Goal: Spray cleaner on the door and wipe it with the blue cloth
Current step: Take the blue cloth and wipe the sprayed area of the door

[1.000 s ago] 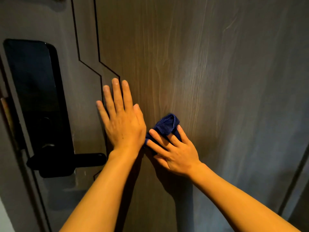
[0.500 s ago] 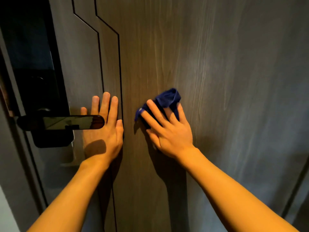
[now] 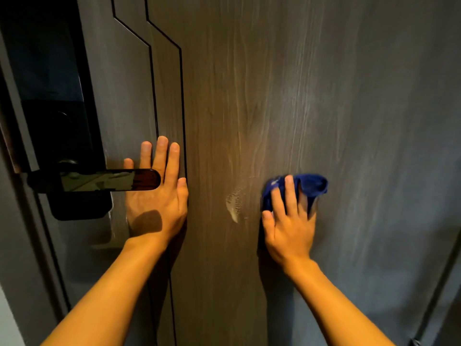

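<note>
The blue cloth (image 3: 310, 187) is bunched into a soft wad and pinned flat against the door (image 3: 374, 121) under the right hand (image 3: 289, 228), roughly level with the handle and out on the wood-grain panel. It looks light and limp, the sort of thing that folds wherever it is pushed: one lobe sticks up loose past the fingertips to the right, and a smaller fold shows at the left by the forefinger. It has no stiffness of its own, so it likely needs the whole palm and spread fingers (image 3: 290, 193) over it rather than a pinch at an edge. A pinch would probably let most of it trail and smear. The right hand is not closed around it; the fingers lie open and pressing, holding the cloth by pressure against the door.

Just left of the cloth, apart from it, sits a pale wet-looking patch (image 3: 234, 204) on the grain, which I take to be cleaner not yet wiped. Fine streaks run up the panel above.

Further left, the left hand (image 3: 157, 201) lies flat and open on the door, fingers up, gripping nothing. It appears to be steadying the door. The dark lever handle (image 3: 99, 181) crosses in front of its fingers, fixed to a black lock plate (image 3: 57, 116) at the door's edge. No spray bottle is in view
</note>
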